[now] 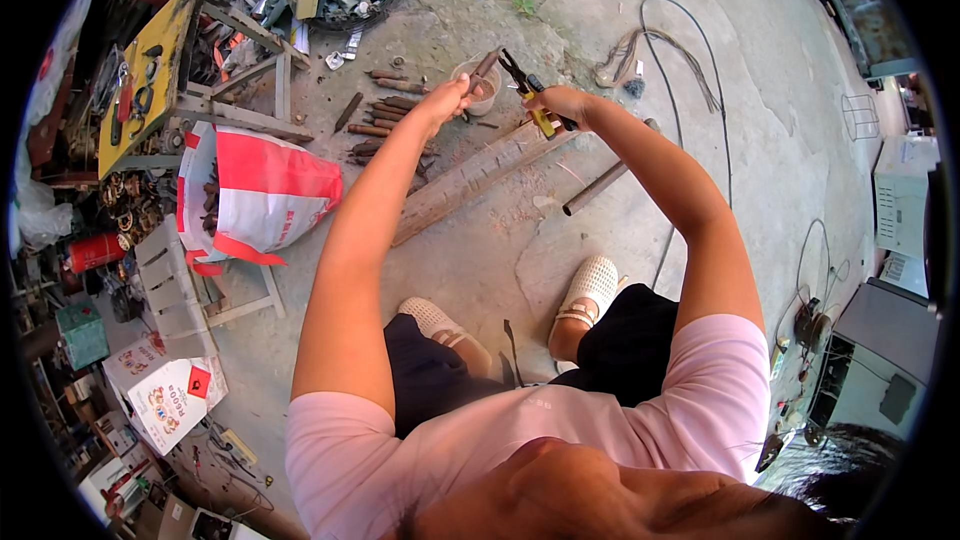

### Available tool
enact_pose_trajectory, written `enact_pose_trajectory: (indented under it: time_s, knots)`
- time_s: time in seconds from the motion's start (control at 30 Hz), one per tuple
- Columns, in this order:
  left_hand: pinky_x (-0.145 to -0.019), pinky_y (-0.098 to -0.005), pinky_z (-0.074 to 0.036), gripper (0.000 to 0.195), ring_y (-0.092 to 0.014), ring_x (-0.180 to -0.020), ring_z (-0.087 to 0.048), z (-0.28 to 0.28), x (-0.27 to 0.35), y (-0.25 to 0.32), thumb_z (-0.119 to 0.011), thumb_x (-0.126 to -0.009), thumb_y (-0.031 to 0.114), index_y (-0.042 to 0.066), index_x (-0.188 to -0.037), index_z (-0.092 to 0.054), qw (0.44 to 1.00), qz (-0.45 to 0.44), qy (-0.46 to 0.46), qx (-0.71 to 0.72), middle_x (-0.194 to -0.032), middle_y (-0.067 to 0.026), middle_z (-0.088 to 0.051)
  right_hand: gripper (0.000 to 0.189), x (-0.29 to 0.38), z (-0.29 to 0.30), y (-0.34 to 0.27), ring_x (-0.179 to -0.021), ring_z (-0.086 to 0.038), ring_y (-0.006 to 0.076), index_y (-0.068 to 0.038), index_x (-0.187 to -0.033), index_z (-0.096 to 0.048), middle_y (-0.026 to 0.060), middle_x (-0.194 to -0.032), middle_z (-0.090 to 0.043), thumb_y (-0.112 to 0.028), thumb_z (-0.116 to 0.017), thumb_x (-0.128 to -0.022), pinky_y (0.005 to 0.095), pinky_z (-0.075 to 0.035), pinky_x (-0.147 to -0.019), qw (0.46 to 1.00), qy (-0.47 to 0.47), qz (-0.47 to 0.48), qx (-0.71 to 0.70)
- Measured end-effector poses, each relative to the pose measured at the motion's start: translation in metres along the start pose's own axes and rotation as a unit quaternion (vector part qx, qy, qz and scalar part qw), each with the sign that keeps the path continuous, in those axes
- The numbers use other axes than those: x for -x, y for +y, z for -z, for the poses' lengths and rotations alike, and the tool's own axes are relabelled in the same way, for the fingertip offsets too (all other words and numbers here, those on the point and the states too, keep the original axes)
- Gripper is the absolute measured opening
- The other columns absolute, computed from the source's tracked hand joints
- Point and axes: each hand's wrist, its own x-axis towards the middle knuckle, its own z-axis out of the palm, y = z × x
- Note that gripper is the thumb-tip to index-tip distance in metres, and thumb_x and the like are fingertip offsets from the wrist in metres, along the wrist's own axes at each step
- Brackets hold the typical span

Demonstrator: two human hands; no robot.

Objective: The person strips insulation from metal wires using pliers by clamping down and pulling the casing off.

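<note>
My left hand [448, 101] grips a brown tube-like piece [484, 72], its far end tilted up over a translucent plastic tub [487, 94] with reddish granular stuff inside. To its right, my right hand [559, 106] is closed around pliers [529, 90] with yellow and black handles. The dark jaws of the pliers point at the far end of the brown piece; whether they touch it I cannot tell. Several similar brown pieces [382, 116] lie on the concrete floor left of the tub. A worn wooden plank [472, 172] runs below both hands, strewn with reddish crumbs.
A metal pipe [600, 187] lies right of the plank, near a black cable [724, 112] and a bundle of wires [675, 52]. On the left stand a red and white bag [270, 187] and a yellow-topped stand [142, 90]. A white carton [165, 394] sits at lower left.
</note>
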Motion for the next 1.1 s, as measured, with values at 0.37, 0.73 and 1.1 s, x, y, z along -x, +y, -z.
enact_pose_trajectory:
  time_s: [0.37,0.73,1.1]
  knots:
    - [-0.086,-0.0336,-0.042,0.039,-0.02,-0.099,-0.054,0.002,0.001,-0.007,-0.05,-0.096,0.038,0.007,-0.12,-0.052,0.976,-0.109,0.127,-0.141,-0.105,-0.0062,-0.06,0.088,-0.007,-0.028,0.06,-0.13,-0.034,0.0367,-0.006,-0.139,-0.036,0.0172,-0.135,-0.042,-0.059,-0.062,-0.075,0.0656,-0.019,-0.103,0.803,0.306,-0.038,0.51]
    - [-0.091,-0.0414,-0.043,0.042,-0.031,-0.113,-0.055,-0.004,0.016,0.007,-0.053,-0.093,0.038,0.015,-0.128,-0.047,0.906,-0.116,0.16,-0.374,-0.122,-0.011,-0.06,0.058,-0.02,-0.016,0.0,-0.117,-0.049,0.0339,-0.006,-0.128,-0.048,0.016,-0.126,-0.051,-0.047,-0.057,-0.088,0.0475,-0.04,-0.096,0.769,0.33,0.4,0.374]
    - [-0.091,-0.0412,-0.044,0.04,-0.033,-0.11,-0.057,0.0,0.02,0.014,-0.05,-0.095,0.035,0.004,-0.119,-0.054,0.931,-0.183,0.126,-0.288,-0.118,-0.0163,-0.061,0.034,-0.041,-0.013,-0.041,-0.094,-0.06,0.0383,-0.007,-0.109,-0.058,0.0184,-0.097,-0.065,-0.037,-0.049,-0.095,0.046,-0.047,-0.08,0.81,0.128,0.398,0.411]
